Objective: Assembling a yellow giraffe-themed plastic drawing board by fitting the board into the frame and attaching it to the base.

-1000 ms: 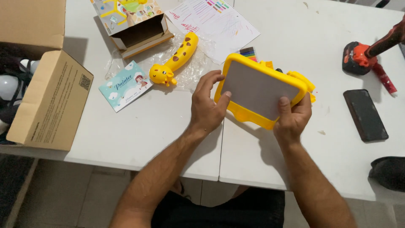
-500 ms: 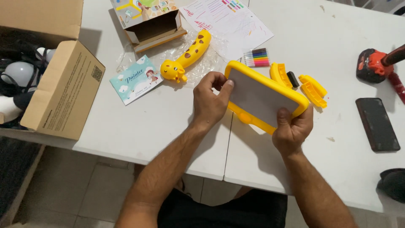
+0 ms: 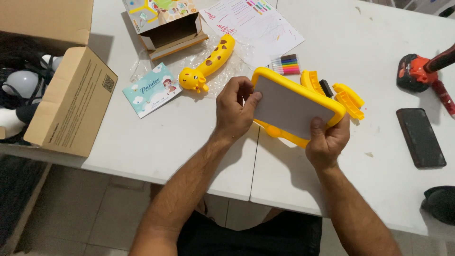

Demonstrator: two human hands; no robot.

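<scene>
Yellow-framed drawing board point(image 3: 294, 106) now lifted and tilted off the white table point(image 3: 156, 137) (flatter and lower a second ago), left hand point(image 3: 235, 111) curled around its left edge, right hand point(image 3: 327, 140) clamped on the lower right corner, yellow clips point(image 3: 348, 97) left uncovered behind.

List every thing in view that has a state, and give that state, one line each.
yellow drawing board: tilted, held in both hands
left hand: gripping board's left edge
right hand: gripping board's lower right corner
printed box: open
cardboard carton: flaps open
phone: screen dark
</scene>
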